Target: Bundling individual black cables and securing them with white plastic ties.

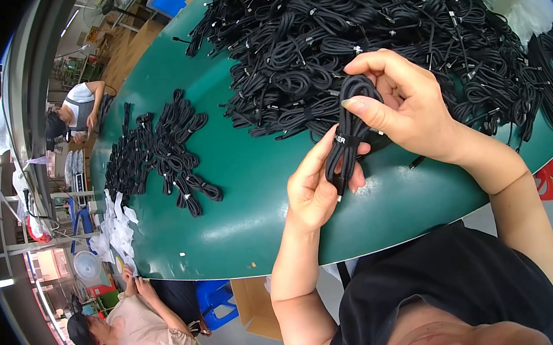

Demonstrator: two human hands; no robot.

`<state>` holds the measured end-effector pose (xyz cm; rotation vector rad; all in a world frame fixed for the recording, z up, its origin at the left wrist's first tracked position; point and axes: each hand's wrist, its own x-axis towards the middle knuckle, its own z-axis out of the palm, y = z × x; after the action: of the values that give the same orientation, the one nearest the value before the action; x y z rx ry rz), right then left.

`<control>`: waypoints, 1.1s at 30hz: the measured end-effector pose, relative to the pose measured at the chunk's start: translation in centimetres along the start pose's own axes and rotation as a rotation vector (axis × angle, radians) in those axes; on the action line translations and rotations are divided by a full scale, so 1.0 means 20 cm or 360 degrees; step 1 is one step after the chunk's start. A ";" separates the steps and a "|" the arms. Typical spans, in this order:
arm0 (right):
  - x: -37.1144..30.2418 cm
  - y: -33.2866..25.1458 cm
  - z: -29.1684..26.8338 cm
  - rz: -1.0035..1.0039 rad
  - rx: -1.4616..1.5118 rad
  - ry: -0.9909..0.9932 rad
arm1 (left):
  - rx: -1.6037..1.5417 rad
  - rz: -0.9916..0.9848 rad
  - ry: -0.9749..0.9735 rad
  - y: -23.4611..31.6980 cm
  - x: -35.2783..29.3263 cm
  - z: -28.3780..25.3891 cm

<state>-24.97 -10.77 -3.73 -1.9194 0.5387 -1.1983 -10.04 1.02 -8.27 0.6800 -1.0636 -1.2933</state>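
A coiled black cable (351,122), bound around its middle by a black strap with pale lettering, is held above the near part of the green table. My left hand (321,185) grips its lower end, where a small metal plug tip shows. With thumb and curled fingers, my right hand (402,97) holds the upper loops. Right behind both hands rises a large heap of similar black cables (316,29), many with light connector ends.
A smaller group of bundled black cables (161,150) lies on the green table (229,237) to the left, near white plastic bags (119,227). One person (137,319) works at the table's left edge; another (77,112) is farther back. A blue stool (216,305) and cardboard box (256,307) stand below.
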 end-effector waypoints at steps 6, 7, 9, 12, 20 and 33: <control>-0.01 -0.03 0.01 -0.0017 -0.0106 0.0033 | -0.0110 0.0157 0.0187 0.04 -0.02 0.01; -0.02 -0.04 0.01 0.0152 -0.0012 -0.0022 | -0.0171 0.0260 0.0134 0.04 -0.02 0.01; -0.03 -0.03 0.02 0.0207 0.0060 -0.0032 | -0.0135 0.0289 0.0110 0.05 -0.03 0.00; -0.05 0.01 0.07 0.0254 0.0389 0.0016 | -0.0039 0.0274 0.0088 0.04 -0.04 -0.02; -0.06 -0.05 0.04 0.0507 0.0479 -0.0194 | 0.0003 0.0272 0.0439 0.03 -0.04 0.01; 0.04 -0.01 -0.04 -0.0564 -0.0204 -0.0172 | 0.0103 0.0366 0.0430 0.04 -0.02 -0.06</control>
<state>-25.28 -11.50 -3.00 -2.2407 0.2263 -1.2929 -8.59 1.46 -8.09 0.7352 -0.9346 -0.9432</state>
